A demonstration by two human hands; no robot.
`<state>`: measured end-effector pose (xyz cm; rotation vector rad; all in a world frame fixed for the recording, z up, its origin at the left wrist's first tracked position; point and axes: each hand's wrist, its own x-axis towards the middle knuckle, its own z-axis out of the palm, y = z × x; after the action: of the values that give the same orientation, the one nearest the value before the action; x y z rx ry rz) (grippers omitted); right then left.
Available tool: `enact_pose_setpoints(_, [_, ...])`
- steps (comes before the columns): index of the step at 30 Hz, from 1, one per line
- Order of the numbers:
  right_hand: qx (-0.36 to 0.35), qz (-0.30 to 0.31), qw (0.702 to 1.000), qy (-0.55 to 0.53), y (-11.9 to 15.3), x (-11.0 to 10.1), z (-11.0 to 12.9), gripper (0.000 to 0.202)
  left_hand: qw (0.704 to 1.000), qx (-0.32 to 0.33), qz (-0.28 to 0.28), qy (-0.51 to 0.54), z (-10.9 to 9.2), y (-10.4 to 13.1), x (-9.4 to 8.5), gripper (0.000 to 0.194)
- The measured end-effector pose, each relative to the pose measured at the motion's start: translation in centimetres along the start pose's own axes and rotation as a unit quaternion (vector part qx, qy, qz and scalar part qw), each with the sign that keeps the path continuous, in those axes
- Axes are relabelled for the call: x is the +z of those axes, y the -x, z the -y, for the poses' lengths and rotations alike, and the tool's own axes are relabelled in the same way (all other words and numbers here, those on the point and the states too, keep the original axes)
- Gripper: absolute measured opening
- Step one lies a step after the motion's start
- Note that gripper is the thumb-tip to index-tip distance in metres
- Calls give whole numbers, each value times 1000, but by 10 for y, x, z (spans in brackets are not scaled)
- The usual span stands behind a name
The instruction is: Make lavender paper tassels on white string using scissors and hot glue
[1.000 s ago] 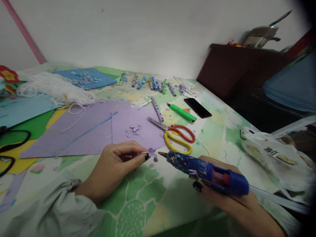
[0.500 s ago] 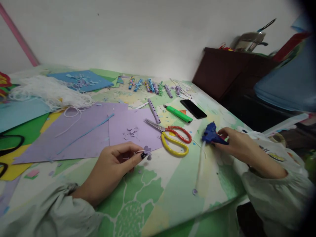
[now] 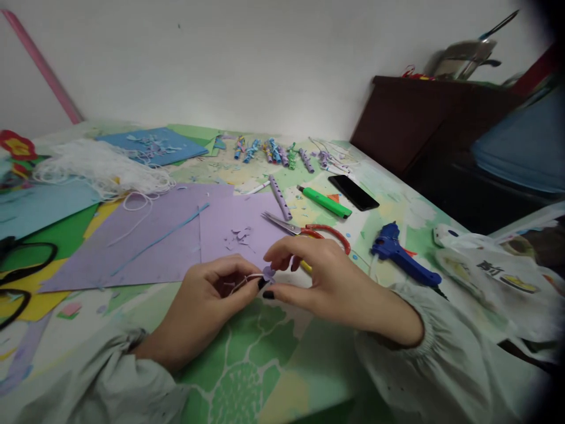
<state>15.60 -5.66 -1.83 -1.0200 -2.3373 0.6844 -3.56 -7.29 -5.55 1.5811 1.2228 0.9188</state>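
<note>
My left hand (image 3: 207, 309) pinches a small purple paper flower (image 3: 268, 273) with a white string running from it. At its right, my right hand (image 3: 329, 280) reaches in with thumb and fingers apart around the flower; whether a fingertip touches it I cannot tell. Scissors (image 3: 282, 224) with red and yellow handles lie partly hidden behind my right hand. A blue glue gun (image 3: 404, 256) rests on the table beyond my right wrist. Purple paper sheets (image 3: 176, 241) spread behind my left hand, with small purple scraps (image 3: 238, 237) on one of them.
A green utility knife (image 3: 326, 203), a black phone (image 3: 354, 192) and a rolled purple paper tube (image 3: 280, 197) lie farther back. Several decorated paper rolls (image 3: 273, 152) line the rear. A heap of white string (image 3: 101, 171) sits left. A plastic bag (image 3: 498, 277) is at right.
My right hand has let go of the glue gun, leaving it on the table, and moved left to the flower. My left hand keeps its pinch on the flower.
</note>
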Motion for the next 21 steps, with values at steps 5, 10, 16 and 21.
enact_pose_setpoints(5, [6, -5, 998, -67, -1, 9, -13, 6, 998, 15, 3, -53, 4, -2, 0, 14])
enact_pose_setpoints(10, [11, -6, 991, -130, 2, 12, -17, 6, 999, 27, 8, -40, 7, -2, 0, 13])
enact_pose_setpoints(16, [34, 8, 978, -208, 2, 15, -22, 12, 999, 38, -1, -30, 7, -1, 1, 10])
enact_pose_setpoints(21, [46, 8, 973, -224, 3, 17, -24, 14, 998, 45, 7, -31, 6, -1, 1, 10])
